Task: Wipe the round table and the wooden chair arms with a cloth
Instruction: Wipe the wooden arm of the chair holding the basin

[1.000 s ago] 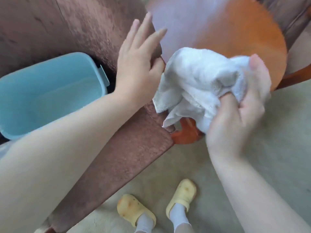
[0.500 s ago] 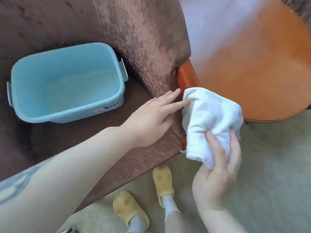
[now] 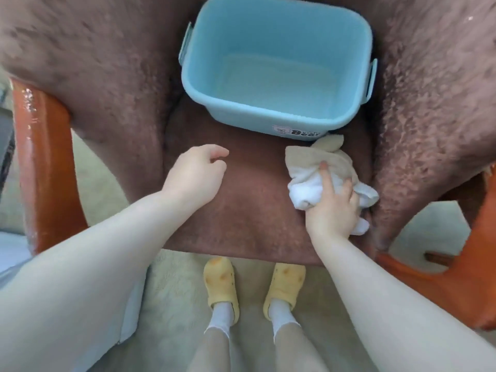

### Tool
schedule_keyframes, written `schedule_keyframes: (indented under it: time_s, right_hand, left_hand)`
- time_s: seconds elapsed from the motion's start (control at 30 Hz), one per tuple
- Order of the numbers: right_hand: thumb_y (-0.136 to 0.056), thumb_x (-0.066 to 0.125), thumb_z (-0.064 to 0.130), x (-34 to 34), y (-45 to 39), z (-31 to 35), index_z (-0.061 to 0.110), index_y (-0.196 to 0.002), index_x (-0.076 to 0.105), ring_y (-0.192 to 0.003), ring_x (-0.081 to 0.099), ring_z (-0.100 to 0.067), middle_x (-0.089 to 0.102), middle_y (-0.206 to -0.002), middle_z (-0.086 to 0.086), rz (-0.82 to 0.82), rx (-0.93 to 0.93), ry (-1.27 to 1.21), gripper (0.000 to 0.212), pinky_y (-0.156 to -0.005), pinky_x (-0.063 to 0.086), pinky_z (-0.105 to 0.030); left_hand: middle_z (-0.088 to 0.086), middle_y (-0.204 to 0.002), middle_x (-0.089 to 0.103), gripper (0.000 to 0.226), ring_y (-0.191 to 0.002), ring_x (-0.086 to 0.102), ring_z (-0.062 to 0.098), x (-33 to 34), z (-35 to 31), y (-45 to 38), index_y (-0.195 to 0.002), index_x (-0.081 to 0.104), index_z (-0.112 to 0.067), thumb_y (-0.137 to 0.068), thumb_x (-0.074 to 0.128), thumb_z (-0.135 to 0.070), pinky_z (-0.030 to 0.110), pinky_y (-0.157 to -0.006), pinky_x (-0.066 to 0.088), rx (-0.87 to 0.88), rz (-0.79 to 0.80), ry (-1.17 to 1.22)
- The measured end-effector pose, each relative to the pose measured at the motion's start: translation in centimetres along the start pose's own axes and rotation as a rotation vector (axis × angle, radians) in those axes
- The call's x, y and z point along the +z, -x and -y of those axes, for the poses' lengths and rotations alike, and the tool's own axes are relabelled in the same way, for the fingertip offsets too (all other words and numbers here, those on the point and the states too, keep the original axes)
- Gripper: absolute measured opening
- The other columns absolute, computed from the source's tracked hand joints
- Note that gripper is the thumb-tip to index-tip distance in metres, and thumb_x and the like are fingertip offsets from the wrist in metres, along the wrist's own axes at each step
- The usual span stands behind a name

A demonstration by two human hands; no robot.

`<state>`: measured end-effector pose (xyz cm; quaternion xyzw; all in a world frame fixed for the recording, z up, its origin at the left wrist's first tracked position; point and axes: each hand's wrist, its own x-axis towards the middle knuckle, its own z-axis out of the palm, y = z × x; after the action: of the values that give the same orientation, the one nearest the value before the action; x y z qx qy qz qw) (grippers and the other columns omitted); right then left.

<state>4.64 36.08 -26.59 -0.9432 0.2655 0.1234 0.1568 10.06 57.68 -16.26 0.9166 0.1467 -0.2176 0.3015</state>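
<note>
Nearest the camera, two feet in yellow clogs (image 3: 221, 284) and white socks stood on a pale carpet (image 3: 171, 288), squared to the front of the brown armchair seat (image 3: 249, 205) — a stance that probably let both arms reach over the cushion. The right hand (image 3: 332, 210) lay on the white cloth (image 3: 316, 178), its grip bunching the fabric against the seat with the forefinger stretched forward and the other fingers curled into the folds; the cloth was crumpled, one end trailing toward the tub, which suggested it was being gathered for a rinse rather than spread for wiping. The left hand (image 3: 196, 175) hovered just over the cushion, its grip loose, fingers lightly curled and holding nothing. Beyond them the light blue plastic tub (image 3: 276, 63) sat on the seat against the backrest, apparently holding shallow water, close enough to dip the cloth. The glossy left chair arm (image 3: 40, 162) looked wet with droplets, so I judged it already wiped; the right chair arm (image 3: 461, 277) was cut off by the frame edge and its top surface could not be made out. The round table was out of view altogether. The printed label on the tub was only partly legible, the cloth's underside was hidden beneath the palm, and whether the left hand touched the cushion could not be told.
</note>
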Motion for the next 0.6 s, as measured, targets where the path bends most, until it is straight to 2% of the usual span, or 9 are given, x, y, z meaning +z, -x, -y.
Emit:
schedule_keyframes:
  time_s: [0.07, 0.1, 0.17, 0.23, 0.27, 0.3, 0.43, 0.5, 0.6]
  right_hand:
    - [-0.078, 0.061, 0.008, 1.7, 2.6, 2.7, 0.056, -0.136, 0.026, -0.118, 0.048, -0.026, 0.04, -0.141, 0.001, 0.009, 0.036, -0.098, 0.083, -0.08, 0.046, -0.04]
    - [-0.08, 0.059, 0.009, 2.6, 4.3, 3.8, 0.053, -0.135, 0.031, -0.113, 0.053, -0.025, 0.045, -0.135, 0.003, 0.052, -0.104, -0.021, 0.077, -0.072, 0.044, -0.035]
    - [-0.08, 0.062, 0.014, 3.1, 6.5, 4.9, 0.04, -0.134, 0.042, -0.105, 0.058, -0.026, 0.051, -0.13, 0.0, 0.216, -0.61, 0.193, 0.063, -0.066, 0.039, -0.03]
    - [-0.08, 0.069, 0.017, 1.6, 4.0, 4.6, 0.035, -0.132, 0.052, -0.105, 0.061, -0.032, 0.054, -0.134, -0.009, 0.415, -1.107, 0.213, 0.058, -0.071, 0.047, -0.033]
    - [-0.08, 0.069, 0.017, 0.8, 1.6, 4.2, 0.038, -0.133, 0.053, -0.11, 0.06, -0.033, 0.052, -0.139, -0.012, 0.397, -1.265, 0.27, 0.059, -0.078, 0.05, -0.036]
    - [-0.082, 0.067, 0.018, 0.0, -0.7, 4.2, 0.042, -0.137, 0.048, -0.118, 0.056, -0.032, 0.045, -0.146, -0.012, 0.353, -1.223, 0.303, 0.063, -0.088, 0.047, -0.038]
    - [-0.084, 0.056, 0.014, -0.4, 0.7, 6.8, 0.045, -0.144, 0.033, -0.137, 0.033, -0.03, 0.024, -0.157, -0.007, 0.162, -0.463, 0.069, 0.072, -0.106, 0.037, -0.04]
    - [-0.087, 0.052, 0.016, 0.9, 5.4, 9.2, 0.039, -0.142, 0.039, -0.138, 0.03, -0.028, 0.028, -0.154, -0.006, 0.36, -0.398, -0.079, 0.061, -0.111, 0.031, -0.037]
    - [-0.093, 0.053, 0.016, 0.0, 8.0, 13.6, 0.015, -0.108, 0.062, -0.089, 0.059, -0.017, 0.061, -0.097, 0.005, 0.706, -0.217, -0.386, 0.018, -0.073, 0.046, -0.017]
  left_hand:
    - [-0.006, -0.132, 0.06, 0.043, -0.119, 0.055, 0.019, 0.7, 0.0, 1.1, -0.13, 0.057, -0.034, -0.091, 0.045, -0.02, 0.029, -0.095, 0.043, 0.018, 0.001, -0.031]
    - [-0.006, -0.135, 0.058, 0.044, -0.123, 0.053, 0.019, 0.9, -0.2, 1.5, -0.132, 0.056, -0.033, -0.091, 0.045, -0.019, 0.03, -0.098, 0.041, 0.035, 0.006, -0.041]
    - [-0.008, -0.139, 0.055, 0.047, -0.128, 0.048, 0.018, 0.9, -0.4, 2.2, -0.133, 0.055, -0.031, -0.09, 0.046, -0.017, 0.029, -0.103, 0.037, 0.067, -0.002, -0.047]
    - [-0.01, -0.144, 0.05, 0.047, -0.126, 0.05, 0.019, 0.1, -0.3, 2.8, -0.134, 0.054, -0.029, -0.089, 0.045, -0.015, 0.03, -0.107, 0.034, 0.075, -0.025, -0.038]
    - [-0.009, -0.147, 0.046, 0.048, -0.126, 0.051, 0.02, -0.4, 0.0, 3.2, -0.134, 0.054, -0.028, -0.089, 0.045, -0.015, 0.032, -0.11, 0.032, 0.085, -0.037, -0.035]
    - [-0.007, -0.149, 0.043, 0.048, -0.129, 0.048, 0.018, -1.0, 0.4, 3.5, -0.135, 0.053, -0.027, -0.089, 0.045, -0.015, 0.033, -0.112, 0.029, 0.103, -0.055, -0.046]
    - [-0.002, -0.157, 0.028, 0.048, -0.147, 0.018, 0.016, -4.9, 3.1, 3.5, -0.138, 0.05, -0.028, -0.091, 0.047, -0.016, 0.036, -0.12, 0.012, 0.198, -0.212, -0.208]
    - [0.0, -0.159, 0.022, 0.05, -0.149, 0.01, 0.02, -8.1, 4.7, 3.1, -0.139, 0.049, -0.024, -0.091, 0.049, -0.014, 0.037, -0.12, 0.009, 0.227, -0.36, -0.248]
    - [0.003, -0.159, 0.022, 0.055, -0.148, 0.016, 0.021, -12.7, 6.8, 2.8, -0.145, 0.04, -0.014, -0.091, 0.048, -0.014, 0.026, -0.118, 0.008, 0.294, -0.499, -0.201]
